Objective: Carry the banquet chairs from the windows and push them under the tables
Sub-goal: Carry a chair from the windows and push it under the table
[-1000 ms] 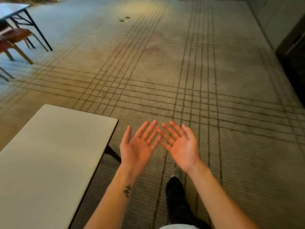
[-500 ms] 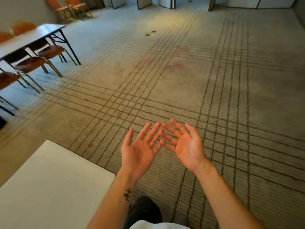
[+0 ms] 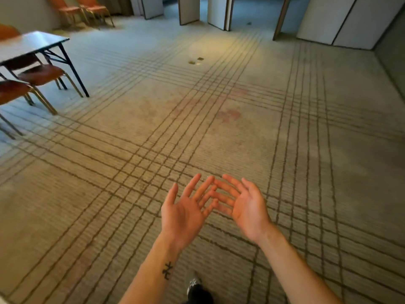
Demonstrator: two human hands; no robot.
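Observation:
My left hand (image 3: 186,212) and my right hand (image 3: 245,207) are held palm-up in front of me over the carpet, fingers straight and fingertips overlapping, holding nothing. A folding table (image 3: 32,43) with black legs stands at the far left. Two orange-brown banquet chairs (image 3: 42,73) (image 3: 12,89) sit tucked at its near side. Two more orange chairs (image 3: 70,9) (image 3: 94,7) stand against the far wall at the top left.
Patterned carpet (image 3: 219,119) stretches ahead. White folding partition panels (image 3: 219,12) (image 3: 337,18) line the far end with gaps between them. Two small floor plates (image 3: 196,61) lie in the carpet. My shoe (image 3: 195,286) shows at the bottom.
The view has moved forward and lifted; the near white table has slid out of frame at the lower left. The far table, chairs and partitions have come into view. Both hands stay open.

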